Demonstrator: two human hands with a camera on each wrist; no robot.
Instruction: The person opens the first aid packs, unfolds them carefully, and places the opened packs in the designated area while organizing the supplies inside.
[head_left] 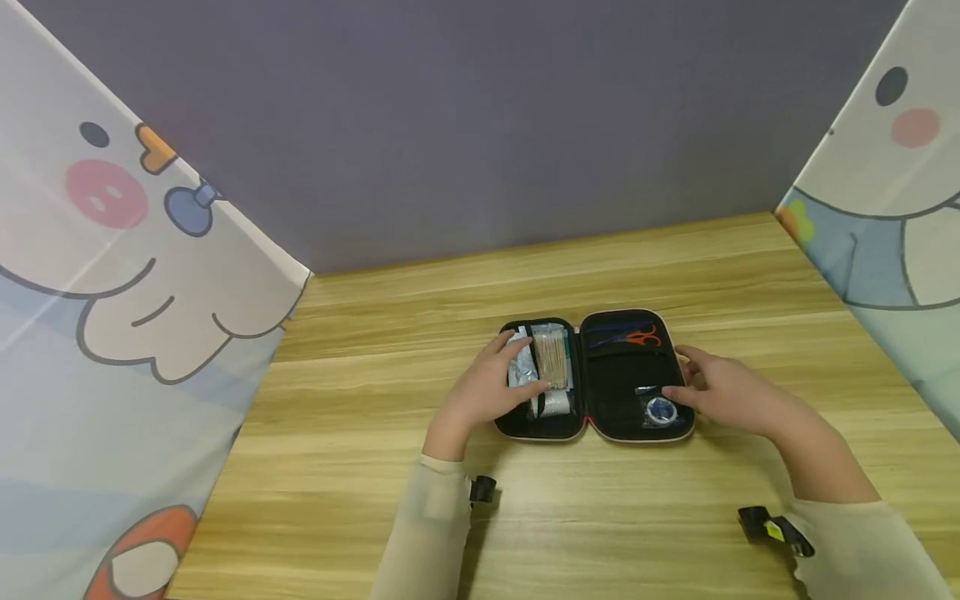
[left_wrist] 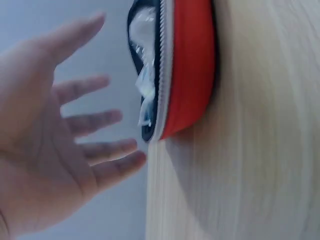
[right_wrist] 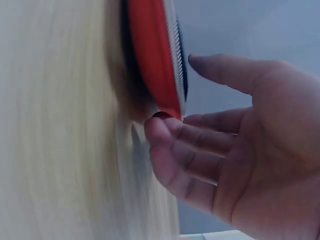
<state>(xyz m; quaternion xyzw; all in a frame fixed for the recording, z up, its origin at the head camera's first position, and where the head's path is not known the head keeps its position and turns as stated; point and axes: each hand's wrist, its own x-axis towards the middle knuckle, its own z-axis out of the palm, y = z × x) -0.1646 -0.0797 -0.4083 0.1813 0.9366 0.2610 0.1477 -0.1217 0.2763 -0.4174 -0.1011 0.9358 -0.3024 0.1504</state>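
Observation:
An open red zip case (head_left: 626, 371) with a black lining lies flat on the table. Its left half holds a bundle of cotton swabs (head_left: 552, 360), silvery packets (head_left: 521, 367) and a white roll (head_left: 556, 403). Orange-handled scissors (head_left: 643, 336) sit in the right half's upper pocket, with a bagged blue-and-white roll (head_left: 661, 410) below. My left hand (head_left: 491, 385) hovers over the left half, fingers spread, apart from the case in the left wrist view. At the right half's outer edge, my right hand (head_left: 720, 392) has its fingertips by the rim, thumb apart from it.
The wooden table (head_left: 375, 483) extends around the case. A grey panel (head_left: 480, 125) stands behind it, and cartoon-printed cloths (head_left: 187, 308) hang at both sides. Small black wrist cameras (head_left: 482, 489) are strapped at both sleeves.

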